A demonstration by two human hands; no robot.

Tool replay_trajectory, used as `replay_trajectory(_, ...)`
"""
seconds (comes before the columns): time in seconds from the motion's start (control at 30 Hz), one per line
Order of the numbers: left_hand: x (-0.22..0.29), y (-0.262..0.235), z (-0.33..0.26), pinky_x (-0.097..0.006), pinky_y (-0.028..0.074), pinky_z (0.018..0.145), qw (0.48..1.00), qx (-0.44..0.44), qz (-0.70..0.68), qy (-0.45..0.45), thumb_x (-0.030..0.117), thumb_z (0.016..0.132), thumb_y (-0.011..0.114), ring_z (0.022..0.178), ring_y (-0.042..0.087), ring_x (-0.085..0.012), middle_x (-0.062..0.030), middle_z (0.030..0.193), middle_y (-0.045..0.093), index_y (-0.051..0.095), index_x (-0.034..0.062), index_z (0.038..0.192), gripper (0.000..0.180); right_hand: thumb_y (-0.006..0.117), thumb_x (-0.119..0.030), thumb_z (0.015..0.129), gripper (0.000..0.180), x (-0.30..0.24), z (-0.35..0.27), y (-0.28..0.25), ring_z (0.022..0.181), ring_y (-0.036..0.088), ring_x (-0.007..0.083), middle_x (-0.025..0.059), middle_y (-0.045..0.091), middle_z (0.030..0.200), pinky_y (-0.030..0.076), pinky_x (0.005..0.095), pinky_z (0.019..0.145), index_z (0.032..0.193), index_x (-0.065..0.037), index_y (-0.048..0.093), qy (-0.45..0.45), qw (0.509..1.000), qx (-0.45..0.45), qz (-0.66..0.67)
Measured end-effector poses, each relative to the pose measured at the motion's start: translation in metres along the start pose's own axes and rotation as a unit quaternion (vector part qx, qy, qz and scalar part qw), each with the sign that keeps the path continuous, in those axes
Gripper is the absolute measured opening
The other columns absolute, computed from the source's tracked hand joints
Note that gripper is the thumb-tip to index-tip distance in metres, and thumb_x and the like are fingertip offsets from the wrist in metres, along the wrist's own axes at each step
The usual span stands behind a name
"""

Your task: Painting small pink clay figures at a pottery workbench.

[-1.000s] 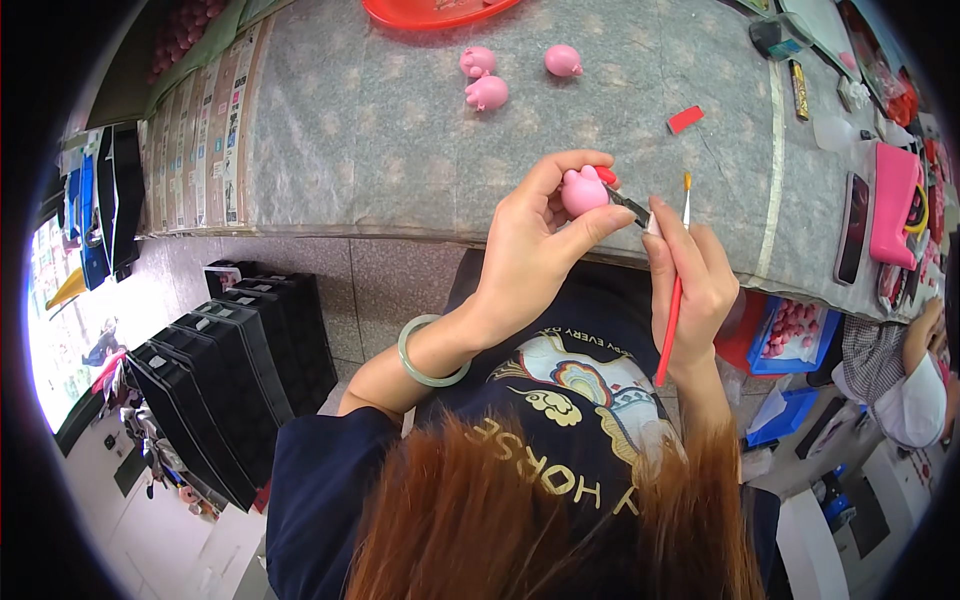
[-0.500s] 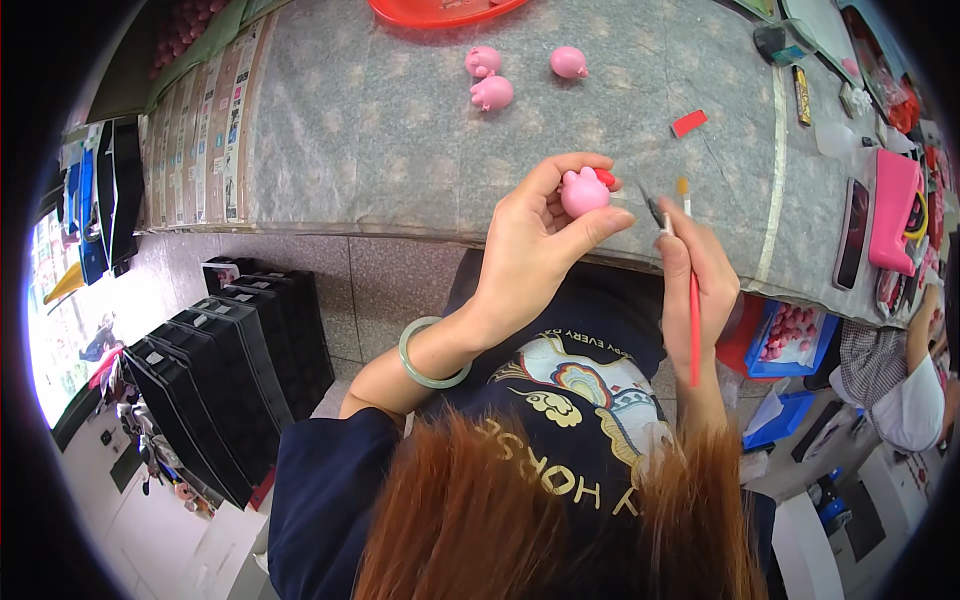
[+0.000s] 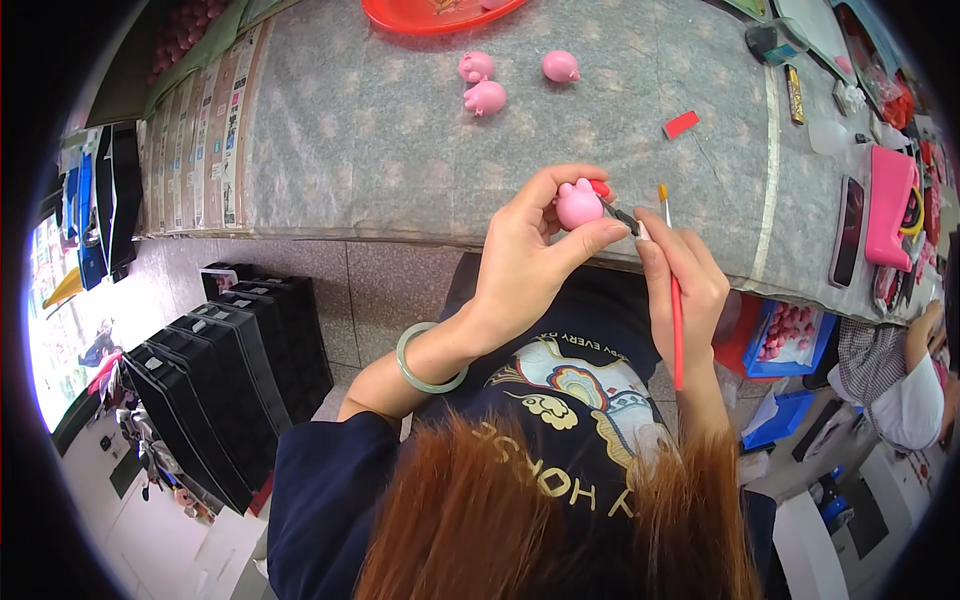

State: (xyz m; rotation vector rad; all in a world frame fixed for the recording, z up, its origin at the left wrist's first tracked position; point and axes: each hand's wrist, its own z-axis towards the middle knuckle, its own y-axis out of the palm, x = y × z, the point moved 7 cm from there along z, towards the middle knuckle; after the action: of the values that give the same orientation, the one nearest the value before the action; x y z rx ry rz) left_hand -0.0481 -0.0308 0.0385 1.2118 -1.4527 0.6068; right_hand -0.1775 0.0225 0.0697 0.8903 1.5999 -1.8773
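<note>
My left hand [image 3: 530, 255] grips a small pink pig figure [image 3: 578, 204] between thumb and fingers, just above the near edge of the grey table [image 3: 380, 150]. A jade-green bangle [image 3: 425, 360] circles that wrist. My right hand [image 3: 685, 285] pinches two thin brushes: a red-handled one [image 3: 675, 310] pointing up and down, and a dark-tipped one [image 3: 622, 215] whose tip touches the pig's side.
Three more pink pig figures [image 3: 485, 95] lie farther back on the table near a red tray [image 3: 440, 12]. A small red piece [image 3: 681, 124], a phone [image 3: 848, 232] and a pink case [image 3: 888, 205] sit to the right. Black stacked crates [image 3: 230, 380] stand on the floor at left. Another person [image 3: 900, 370] is at right.
The red-handled brush has swung from slanted to nearly upright. My right hand edged closer, bringing the dark brush tip against the pig. The left hand holds steady.
</note>
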Motion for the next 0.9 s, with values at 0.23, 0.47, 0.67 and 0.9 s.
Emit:
replay_trajectory(0.23,0.006,0.003,0.003,-0.019,0.044,0.076,0.999,0.000,-0.040,-0.017,0.002,0.078,0.062,0.088,0.051,-0.0066,-0.0063,0.102,0.055,0.048,0.0002,0.113,0.037,0.061,-0.010,0.079,0.022,-0.005,-0.008,-0.001,0.053,0.048,0.0181,0.0076,0.048,0.064,0.039,0.0272,0.049,0.099,-0.001,0.061,-0.097,0.983,0.121,-0.096)
replay_trajectory(0.47,0.009,0.006,0.002,-0.019,0.042,0.078,0.991,-0.027,-0.127,-0.016,0.000,0.080,0.058,0.090,0.050,-0.0063,-0.0061,0.107,0.053,0.044,0.0011,0.117,0.040,0.047,-0.015,0.089,0.029,0.011,-0.012,0.001,0.058,0.042,0.0054,0.0023,0.049,0.069,0.037,0.0185,0.054,0.113,-0.002,0.054,0.100,0.978,-0.053,0.175)
replay_trajectory(0.67,0.007,0.007,-0.002,-0.020,0.042,0.078,0.993,-0.046,-0.105,-0.015,0.000,0.080,0.058,0.089,0.050,-0.0067,-0.0076,0.108,0.053,0.043,0.0011,0.116,0.039,0.046,-0.008,0.089,0.026,-0.008,-0.002,-0.005,0.056,0.046,0.0075,0.0056,0.057,0.073,0.039,0.0204,0.052,0.113,-0.001,0.054,0.029,0.995,-0.003,0.091)
replay_trajectory(0.9,0.013,0.009,-0.004,-0.020,0.043,0.078,0.993,-0.056,-0.102,-0.013,-0.001,0.079,0.059,0.091,0.051,-0.0071,-0.0087,0.107,0.054,0.044,0.0002,0.114,0.038,0.056,0.002,0.079,0.027,-0.014,0.003,-0.005,0.058,0.057,0.0227,0.0140,0.060,0.077,0.045,0.0286,0.054,0.105,-0.004,0.058,-0.019,0.998,0.026,0.045)
